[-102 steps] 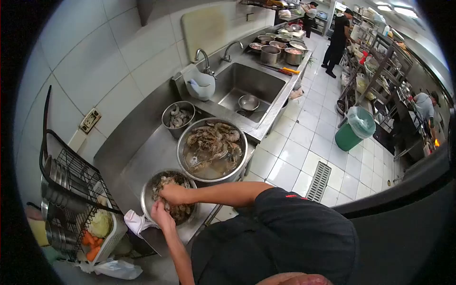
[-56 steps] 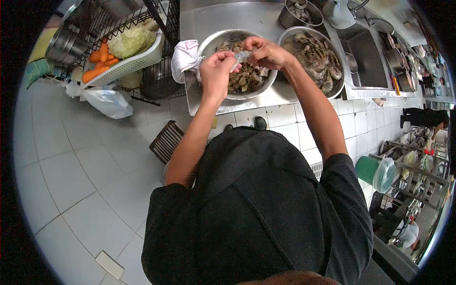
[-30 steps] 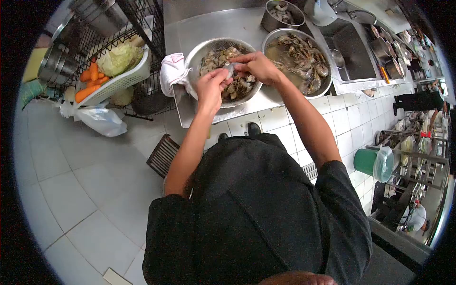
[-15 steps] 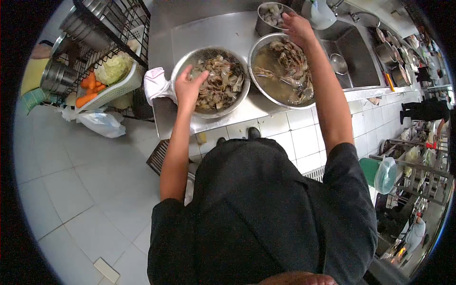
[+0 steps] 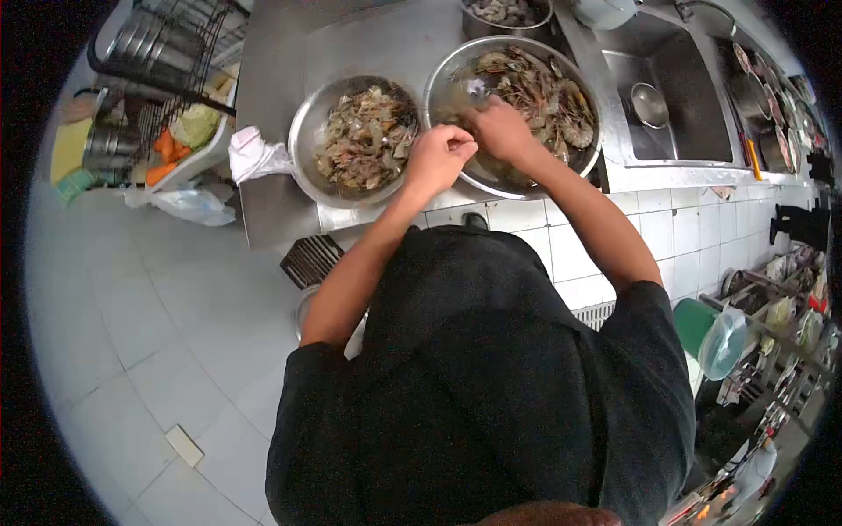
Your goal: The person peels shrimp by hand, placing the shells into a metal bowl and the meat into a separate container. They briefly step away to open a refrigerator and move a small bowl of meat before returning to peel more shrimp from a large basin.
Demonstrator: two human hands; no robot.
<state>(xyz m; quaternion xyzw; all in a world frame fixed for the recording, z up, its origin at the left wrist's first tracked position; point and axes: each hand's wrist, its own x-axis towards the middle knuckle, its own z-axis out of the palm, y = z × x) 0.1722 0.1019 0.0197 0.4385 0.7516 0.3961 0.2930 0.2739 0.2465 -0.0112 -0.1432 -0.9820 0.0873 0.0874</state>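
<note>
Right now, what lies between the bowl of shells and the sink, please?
In the head view, a larger bowl of shrimp lies between them, the right hand over it and the left hand by its rim.

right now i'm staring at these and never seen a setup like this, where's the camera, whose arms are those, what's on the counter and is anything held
There is no machine here: a person works with two bare hands. One camera, worn on that person's head, looks forward and down, so the dark shirt and arms belong to the wearer.

On the metal counter are a bowl of what look like shrimp heads and shells, a larger bowl with shrimp in cloudy water, a pot behind it, and a white cloth.

The right hand reaches into the larger bowl; the left hand is at its near-left rim. Whether either holds anything is too small to tell.
</note>
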